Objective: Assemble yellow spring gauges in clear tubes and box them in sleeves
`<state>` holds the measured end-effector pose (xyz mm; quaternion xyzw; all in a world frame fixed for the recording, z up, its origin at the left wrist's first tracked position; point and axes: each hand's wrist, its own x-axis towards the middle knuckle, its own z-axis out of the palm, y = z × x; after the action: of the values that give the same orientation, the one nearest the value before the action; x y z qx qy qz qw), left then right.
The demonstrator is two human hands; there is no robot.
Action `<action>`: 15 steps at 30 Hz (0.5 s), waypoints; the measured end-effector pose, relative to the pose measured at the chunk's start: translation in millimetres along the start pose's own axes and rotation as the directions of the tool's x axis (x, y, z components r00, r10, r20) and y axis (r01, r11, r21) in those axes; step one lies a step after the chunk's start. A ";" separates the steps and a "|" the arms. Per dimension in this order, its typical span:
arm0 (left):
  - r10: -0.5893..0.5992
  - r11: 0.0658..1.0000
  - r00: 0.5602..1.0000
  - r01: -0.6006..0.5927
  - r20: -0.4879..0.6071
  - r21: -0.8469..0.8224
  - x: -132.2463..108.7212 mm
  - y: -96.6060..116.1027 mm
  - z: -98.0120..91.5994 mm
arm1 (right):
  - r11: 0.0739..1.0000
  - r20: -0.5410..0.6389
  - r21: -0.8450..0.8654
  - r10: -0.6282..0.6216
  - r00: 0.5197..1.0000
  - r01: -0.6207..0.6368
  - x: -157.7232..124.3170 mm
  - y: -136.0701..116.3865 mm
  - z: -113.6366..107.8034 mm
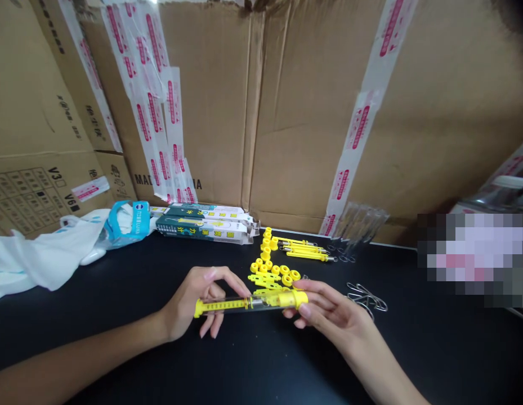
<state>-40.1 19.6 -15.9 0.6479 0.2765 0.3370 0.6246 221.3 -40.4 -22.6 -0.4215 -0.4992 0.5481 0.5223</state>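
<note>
A tubular spring scale [227, 305], clear with a yellow graduated strip inside, lies level between both hands above the black table. My left hand [202, 298] is at its left end, index fingertip against the tube and the other fingers curled behind and below it. The yellow cap at the other end is pinched between the thumb and fingers of my right hand [329, 309]. Just behind the tube lie flat yellow strips [264, 278], yellow rings [287, 274] and a cluster of yellow caps [266, 246].
Several yellow rods with springs [305, 250] lie farther back. Metal hooks [369, 299] rest right of my right hand. Clear tubes [360, 225] and printed boxes [202, 224] stand near the cardboard wall [303, 112]. A white plastic bag [54, 253] lies left.
</note>
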 end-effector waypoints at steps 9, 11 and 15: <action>0.406 0.644 0.899 -0.407 0.161 0.648 -17.2 8.2 7.0 | 0.994 0.052 0.102 0.040 0.998 -0.045 -3.0 0.8 -3.1; 0.474 0.479 0.844 -0.487 0.252 0.731 -19.9 4.8 7.5 | 0.991 0.082 0.122 0.035 0.996 -0.045 -3.5 1.6 -3.8; 0.468 0.338 0.827 -0.494 0.312 0.801 -21.7 -1.4 11.4 | 0.997 0.077 0.080 -0.002 0.997 -0.005 -4.4 0.2 -3.6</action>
<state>-44.6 -4.3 -19.2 0.9244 0.1943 0.3142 0.0948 225.2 -44.4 -23.5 -0.3790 -0.4963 0.5840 0.5187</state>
